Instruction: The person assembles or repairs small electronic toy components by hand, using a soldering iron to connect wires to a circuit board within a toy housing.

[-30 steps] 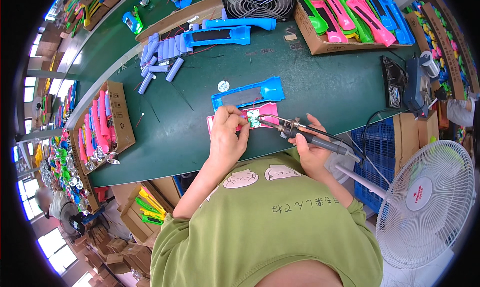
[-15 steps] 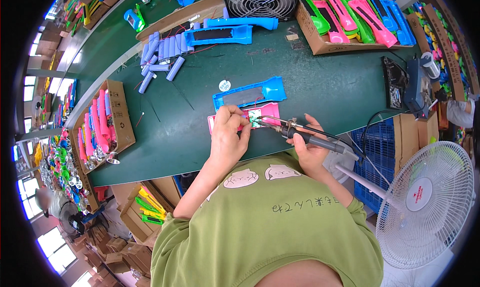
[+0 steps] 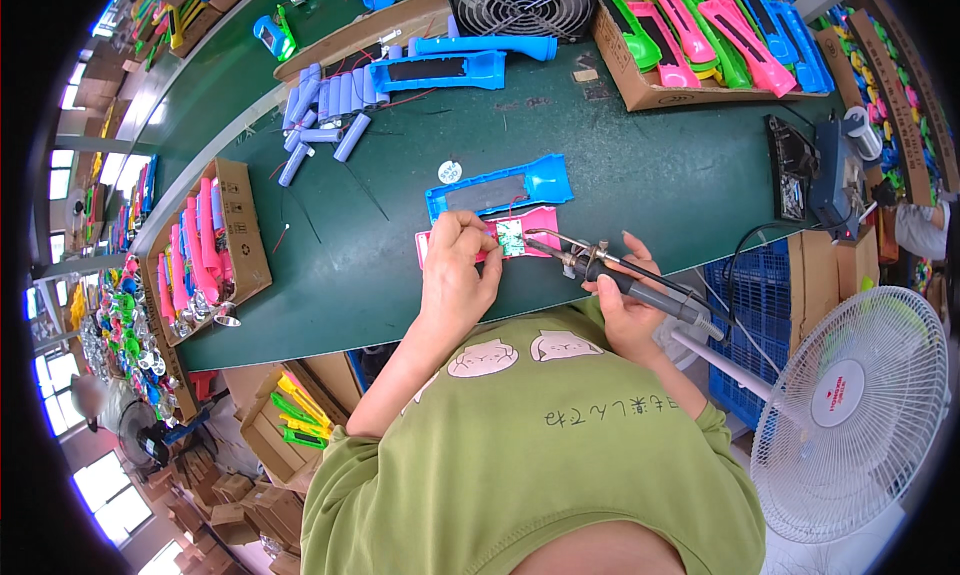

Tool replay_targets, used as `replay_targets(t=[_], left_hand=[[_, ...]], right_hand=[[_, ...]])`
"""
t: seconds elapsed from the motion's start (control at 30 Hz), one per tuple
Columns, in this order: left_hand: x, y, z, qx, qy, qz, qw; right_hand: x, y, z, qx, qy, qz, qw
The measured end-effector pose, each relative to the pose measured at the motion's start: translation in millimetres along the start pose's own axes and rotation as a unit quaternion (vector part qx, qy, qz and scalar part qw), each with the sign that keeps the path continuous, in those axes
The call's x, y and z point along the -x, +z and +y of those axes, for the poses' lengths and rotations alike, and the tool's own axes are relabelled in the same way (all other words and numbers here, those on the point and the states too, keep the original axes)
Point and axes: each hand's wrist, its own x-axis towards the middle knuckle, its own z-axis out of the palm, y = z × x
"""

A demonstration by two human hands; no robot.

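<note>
My right hand [image 3: 630, 300] is wrapped round a soldering iron [image 3: 625, 287] with a metal feed tube along its side. The iron's tip points left, near the right edge of a small green-and-white circuit board [image 3: 511, 237]. That board lies on a pink plastic casing [image 3: 542, 222]. My left hand [image 3: 460, 265] rests over the casing's left part, thumb and fingers pinched at the board's left side; what they pinch is hidden. Just beyond, a blue plastic casing [image 3: 548, 179] lies open, and a thin red wire runs near its edge toward the board.
Purple cylindrical battery cells [image 3: 350, 138] and blue casings [image 3: 440, 70] lie at the back left. Behind stands a black fan [image 3: 525, 5]. Boxes of coloured casings [image 3: 680, 97] [image 3: 238, 225] flank the bench. A soldering station [image 3: 838, 175] sits right; a white fan [image 3: 850, 405] stands nearby.
The soldering iron and my right hand have shifted slightly right, drawing the tip off the middle of the circuit board, which now shows more. My left hand stays in place.
</note>
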Motion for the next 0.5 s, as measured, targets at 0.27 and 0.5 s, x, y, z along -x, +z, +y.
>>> replay_targets(t=[0.27, 0.5], left_hand=[[-1.2, 1.8, 2.7, -0.01, 0.009, 0.01, 1.0], [-1.1, 2.7, 3.0, -0.016, 0.013, 0.016, 1.0]], right_hand=[[-3.1, -6.5, 1.0, 0.037, -0.063, -0.047, 0.996], [-2.8, -7.6, 0.7, 0.043, -0.06, -0.047, 0.996]])
